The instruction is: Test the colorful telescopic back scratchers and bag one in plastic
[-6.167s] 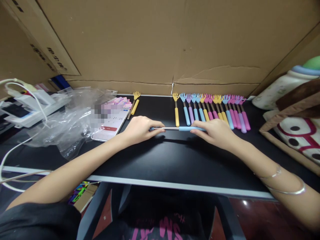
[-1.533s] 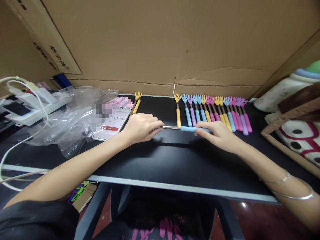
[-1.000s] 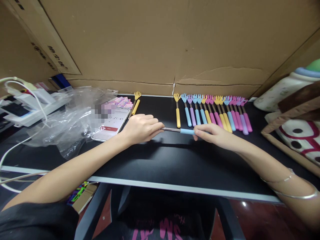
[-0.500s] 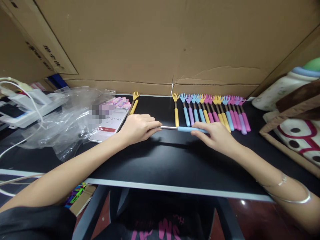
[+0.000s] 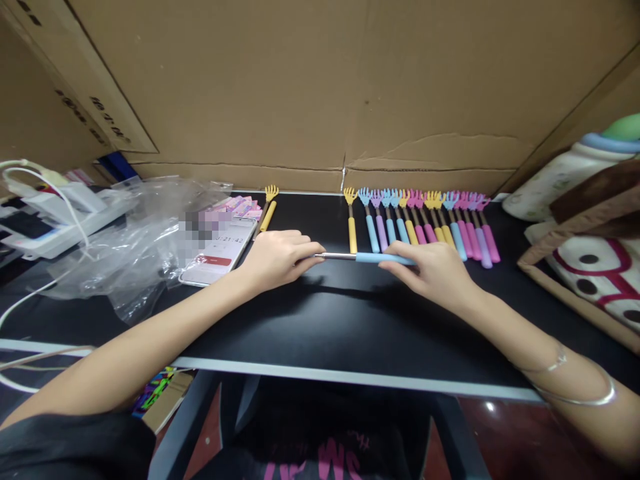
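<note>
blue-handled rod held, plastic bag against phone, scratcher row behind

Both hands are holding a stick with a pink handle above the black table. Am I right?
Not quite: the handle is light blue, not pink, as the head view shows. The left hand and right hand do hold the stick above the black table.
</note>
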`<action>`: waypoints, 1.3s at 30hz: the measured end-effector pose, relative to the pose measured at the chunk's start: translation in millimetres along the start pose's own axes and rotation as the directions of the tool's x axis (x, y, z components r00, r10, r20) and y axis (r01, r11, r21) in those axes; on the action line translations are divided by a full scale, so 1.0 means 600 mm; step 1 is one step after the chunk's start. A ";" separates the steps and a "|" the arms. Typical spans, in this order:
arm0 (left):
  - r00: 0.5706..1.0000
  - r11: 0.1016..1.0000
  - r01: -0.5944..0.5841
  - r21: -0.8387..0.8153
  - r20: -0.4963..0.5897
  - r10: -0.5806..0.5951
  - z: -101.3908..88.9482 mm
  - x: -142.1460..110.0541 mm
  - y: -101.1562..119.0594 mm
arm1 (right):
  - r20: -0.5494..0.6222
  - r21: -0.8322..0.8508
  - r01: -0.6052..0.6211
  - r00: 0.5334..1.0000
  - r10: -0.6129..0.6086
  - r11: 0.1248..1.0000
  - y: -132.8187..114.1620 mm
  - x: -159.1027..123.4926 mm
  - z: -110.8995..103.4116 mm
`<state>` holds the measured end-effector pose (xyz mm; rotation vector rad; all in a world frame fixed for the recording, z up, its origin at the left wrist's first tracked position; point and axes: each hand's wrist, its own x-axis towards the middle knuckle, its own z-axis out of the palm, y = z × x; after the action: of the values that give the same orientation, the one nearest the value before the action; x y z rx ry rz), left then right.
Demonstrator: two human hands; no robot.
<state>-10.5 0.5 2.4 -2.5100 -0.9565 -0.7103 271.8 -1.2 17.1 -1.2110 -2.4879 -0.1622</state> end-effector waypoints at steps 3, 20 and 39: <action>1.000 1.000 -0.002 0.012 0.004 0.002 -0.001 0.001 0.001 | 0.003 0.021 0.005 1.000 -0.005 1.000 0.001 0.001 -0.002; 0.940 0.984 0.109 -0.144 0.338 -0.055 -0.004 0.005 0.013 | 0.301 0.010 0.121 0.946 -0.118 0.993 0.000 0.003 0.012; 0.947 0.985 -0.042 -0.169 0.309 0.093 0.005 0.005 -0.004 | 0.284 0.096 0.178 0.938 -0.198 0.979 0.007 0.002 0.008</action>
<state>-9.5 5.0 2.1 -2.8440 -0.9409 -0.3819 273.0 3.6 13.1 -1.0303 -2.8406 0.0592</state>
